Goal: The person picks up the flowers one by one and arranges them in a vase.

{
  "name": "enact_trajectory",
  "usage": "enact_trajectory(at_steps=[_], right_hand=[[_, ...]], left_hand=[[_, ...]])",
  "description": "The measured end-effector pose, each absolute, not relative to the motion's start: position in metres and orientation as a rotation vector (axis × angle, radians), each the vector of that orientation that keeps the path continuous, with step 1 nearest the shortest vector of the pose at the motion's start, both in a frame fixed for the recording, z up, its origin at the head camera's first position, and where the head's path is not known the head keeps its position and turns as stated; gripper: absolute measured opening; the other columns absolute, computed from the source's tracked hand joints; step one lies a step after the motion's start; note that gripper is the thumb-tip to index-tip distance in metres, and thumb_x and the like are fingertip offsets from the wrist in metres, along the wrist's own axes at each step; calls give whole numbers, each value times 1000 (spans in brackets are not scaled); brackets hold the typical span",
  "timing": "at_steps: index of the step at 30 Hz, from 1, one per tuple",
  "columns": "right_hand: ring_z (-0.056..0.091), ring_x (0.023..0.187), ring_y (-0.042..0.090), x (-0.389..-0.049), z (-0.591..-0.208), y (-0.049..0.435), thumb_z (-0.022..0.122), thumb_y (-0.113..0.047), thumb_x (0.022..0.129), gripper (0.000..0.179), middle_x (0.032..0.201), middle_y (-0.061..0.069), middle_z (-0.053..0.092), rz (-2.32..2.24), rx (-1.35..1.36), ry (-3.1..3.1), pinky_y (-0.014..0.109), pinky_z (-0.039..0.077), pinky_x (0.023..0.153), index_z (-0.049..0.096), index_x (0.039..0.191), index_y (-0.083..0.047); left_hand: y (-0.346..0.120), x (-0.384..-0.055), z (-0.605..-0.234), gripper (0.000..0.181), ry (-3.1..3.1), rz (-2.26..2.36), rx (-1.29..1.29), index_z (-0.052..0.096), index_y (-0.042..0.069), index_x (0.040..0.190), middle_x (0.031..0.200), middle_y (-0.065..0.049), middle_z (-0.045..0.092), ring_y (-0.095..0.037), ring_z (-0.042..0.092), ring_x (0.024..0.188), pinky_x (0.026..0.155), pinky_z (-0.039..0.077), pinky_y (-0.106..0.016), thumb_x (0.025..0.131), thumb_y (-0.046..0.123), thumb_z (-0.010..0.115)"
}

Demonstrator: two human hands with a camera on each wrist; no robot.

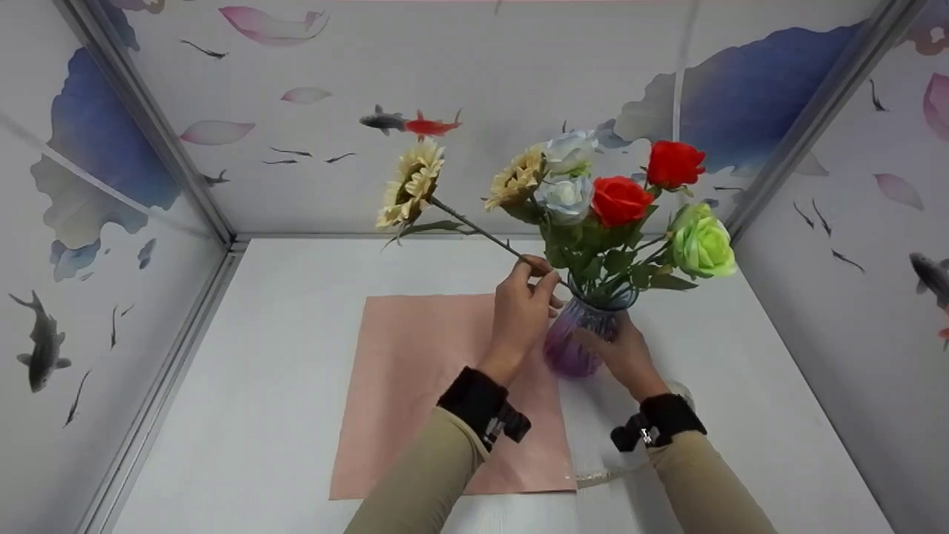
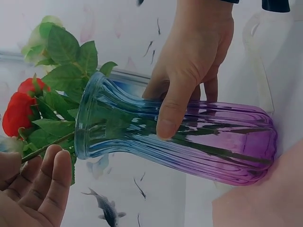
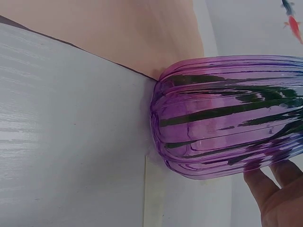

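Observation:
My left hand (image 1: 517, 308) pinches the stem of a pale yellow sunflower (image 1: 410, 185) beside the vase's rim. The bloom points up and left, and the stem's lower end reaches the mouth of the vase. Around the ribbed glass vase (image 1: 569, 345), blue above and purple below, my right hand (image 1: 626, 356) holds the right side, its thumb (image 2: 171, 116) across the glass in the left wrist view. Dark stems show through the purple base (image 3: 208, 118) in the right wrist view. Inside stand another sunflower (image 1: 517, 178), red roses (image 1: 621, 200), pale blue roses (image 1: 566, 196) and a green rose (image 1: 703, 243).
A pink sheet (image 1: 415, 371) lies flat on the white table (image 1: 245, 415), its right edge by the vase's base. A pale ribbon-like strip (image 1: 602, 477) lies right of the sheet. Printed panels (image 1: 474, 67) enclose the back and sides.

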State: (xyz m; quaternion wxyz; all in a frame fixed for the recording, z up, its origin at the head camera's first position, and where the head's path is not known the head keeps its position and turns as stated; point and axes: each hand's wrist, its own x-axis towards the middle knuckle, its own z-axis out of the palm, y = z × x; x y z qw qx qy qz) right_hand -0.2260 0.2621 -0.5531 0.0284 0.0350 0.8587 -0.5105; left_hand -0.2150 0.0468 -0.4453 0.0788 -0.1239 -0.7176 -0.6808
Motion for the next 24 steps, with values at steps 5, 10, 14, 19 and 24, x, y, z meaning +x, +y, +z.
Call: enact_trajectory(at_steps=[5,10,14,19,24], right_hand=[[35,148,37,-226,-554,262,76,-58,86,102,158,23,39,-1580,107,2664,52,31,119,26,158,-7],[38,146,37,-226,-554,261,76,-55,88,97,156,25,41,-1578,107,2679,51,34,117,29,157,-6],[39,145,37,-225,-555,262,76,-56,88,97,155,25,42,-1582,104,2681,51,35,117,29,156,-6],[41,143,38,-224,-555,261,75,-57,88,96,153,26,44,-1561,103,2704,52,35,116,31,155,-4],[41,144,39,-224,-554,261,74,-55,90,93,155,26,42,-1567,82,2692,53,37,114,31,156,-6]], left_hand=[[50,-217,-446,18,-2241,-1962,-374,61,6,119,109,-6,65,-25,70,77,64,54,-25,108,18,54],[55,-220,-449,20,-2321,-1792,-392,65,4,117,108,-7,67,-18,68,73,64,50,-23,107,17,55],[60,-221,-452,20,-2378,-1661,-405,68,5,115,109,-5,66,-14,65,88,77,52,-26,107,17,55],[68,-220,-456,20,-2439,-1564,-415,69,6,114,112,-5,65,-17,64,99,85,53,-30,107,19,55],[76,-219,-460,18,-2483,-1542,-376,70,10,110,109,-2,63,-14,65,94,83,53,-29,106,23,58]])
